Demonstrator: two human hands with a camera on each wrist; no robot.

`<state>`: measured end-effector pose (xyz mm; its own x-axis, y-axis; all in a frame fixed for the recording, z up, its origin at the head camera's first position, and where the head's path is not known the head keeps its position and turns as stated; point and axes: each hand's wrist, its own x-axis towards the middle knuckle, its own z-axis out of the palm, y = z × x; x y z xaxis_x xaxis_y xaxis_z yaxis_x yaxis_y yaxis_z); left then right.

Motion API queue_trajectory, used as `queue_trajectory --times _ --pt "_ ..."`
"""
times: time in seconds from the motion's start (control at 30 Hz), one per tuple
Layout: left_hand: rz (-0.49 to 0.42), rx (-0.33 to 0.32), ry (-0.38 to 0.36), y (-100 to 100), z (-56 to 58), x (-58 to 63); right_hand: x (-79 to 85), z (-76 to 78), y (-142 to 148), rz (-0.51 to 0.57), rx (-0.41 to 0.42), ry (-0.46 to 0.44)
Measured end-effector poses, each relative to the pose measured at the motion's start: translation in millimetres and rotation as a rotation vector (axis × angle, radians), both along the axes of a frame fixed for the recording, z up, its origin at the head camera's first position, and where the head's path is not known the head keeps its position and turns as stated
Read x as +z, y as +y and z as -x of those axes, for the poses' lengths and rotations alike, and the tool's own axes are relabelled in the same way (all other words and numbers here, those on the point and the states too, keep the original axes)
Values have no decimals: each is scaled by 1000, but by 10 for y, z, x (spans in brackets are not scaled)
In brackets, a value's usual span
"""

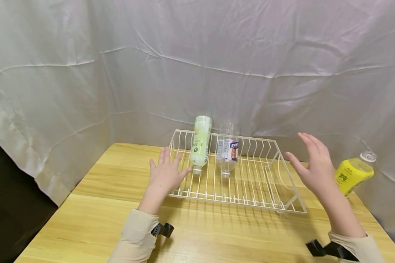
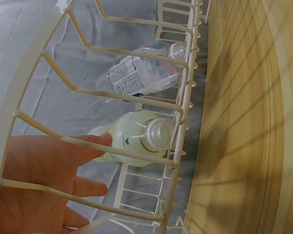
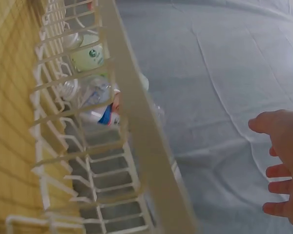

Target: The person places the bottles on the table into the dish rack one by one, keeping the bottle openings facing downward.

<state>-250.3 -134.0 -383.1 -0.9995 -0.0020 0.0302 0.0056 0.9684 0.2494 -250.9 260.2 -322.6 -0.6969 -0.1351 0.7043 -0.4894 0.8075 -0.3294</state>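
Observation:
A white wire dish rack (image 1: pixel 253 207) stands on the table. Inside it, a pale green bottle (image 1: pixel 201 140) and a clear plastic bottle with a printed label (image 1: pixel 227 149) lean back side by side, necks down toward the front. My left hand (image 1: pixel 164 171) is spread at the rack's left end, beside the green bottle; in the left wrist view its thumb (image 2: pixel 95 151) appears close to that bottle, and contact cannot be made out. Off the rack's right side, my right hand (image 1: pixel 316 164) is raised with thumb and fingers apart, holding nothing.
A yellow bottle (image 1: pixel 353 173) with a clear cap stands tilted in view at the table's right edge, partly behind my right forearm. Grey cloth (image 1: pixel 191 73) hangs behind the wooden table (image 1: pixel 95 219). A dark area lies beyond the table's left edge.

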Motion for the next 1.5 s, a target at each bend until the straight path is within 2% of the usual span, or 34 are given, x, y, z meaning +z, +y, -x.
queue_trajectory --times 0.27,0.47,0.57,0.7,0.9,1.23,1.5 --pt "5 -1 2 8 -3 -1 -311 -204 275 78 -34 23" --pt "1 0 6 8 -15 5 -573 -293 420 92 -30 57" --pt "-5 -2 5 14 -16 2 -680 -332 499 96 -56 62" --pt "-9 -2 -1 16 -19 -2 -773 -379 603 91 -113 13" --pt "-3 3 9 8 -8 -9 -820 -383 714 67 -154 -12" --pt "-1 -1 18 -4 13 10 -733 -333 927 95 -253 54" --pt "-1 -10 14 -6 1 -11 -788 -324 1141 133 -336 78"
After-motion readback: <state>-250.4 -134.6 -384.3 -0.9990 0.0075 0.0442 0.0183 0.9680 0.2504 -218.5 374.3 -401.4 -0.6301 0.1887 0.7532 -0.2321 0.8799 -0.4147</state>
